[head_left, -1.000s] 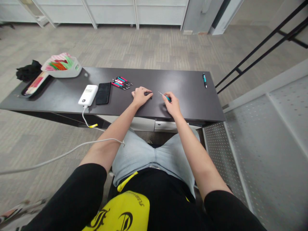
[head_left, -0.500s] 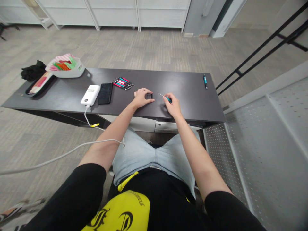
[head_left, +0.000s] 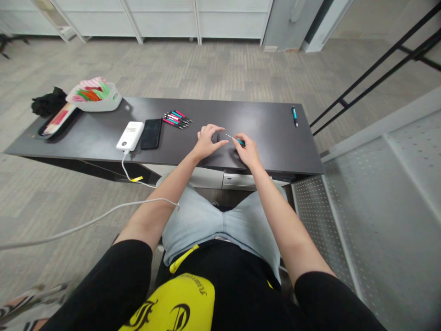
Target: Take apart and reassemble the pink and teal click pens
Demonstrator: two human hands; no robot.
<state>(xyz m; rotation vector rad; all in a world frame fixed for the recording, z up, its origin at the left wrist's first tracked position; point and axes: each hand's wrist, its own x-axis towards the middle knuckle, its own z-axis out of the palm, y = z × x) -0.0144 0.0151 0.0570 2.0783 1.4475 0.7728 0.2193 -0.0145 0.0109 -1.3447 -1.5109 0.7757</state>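
My left hand (head_left: 206, 141) rests over the dark table, thumb and index finger spread apart, with nothing gripped between them. A small dark piece (head_left: 218, 137) lies within the gap of those fingers; its kind is too small to tell. My right hand (head_left: 247, 148) is closed round a teal pen barrel (head_left: 240, 142). From the barrel a thin silvery tip (head_left: 229, 135) points left, towards the open fingers of my left hand. Left of my left hand lies a group of pink, teal and white pens (head_left: 176, 119) with dark tips.
A teal and black pen (head_left: 294, 116) lies at the table's right end. Further left are a black phone (head_left: 150, 134), a white power bank (head_left: 130, 136) with a cable, a white basket (head_left: 99, 105) of colourful items, and a black tray (head_left: 51, 133). Perforated panels (head_left: 389, 207) stand at right.
My left hand has shifted slightly right, its thumb and index finger spreading wider, and the small dark piece now lies free between them. My right hand keeps the pen barrel, almost unmoved.
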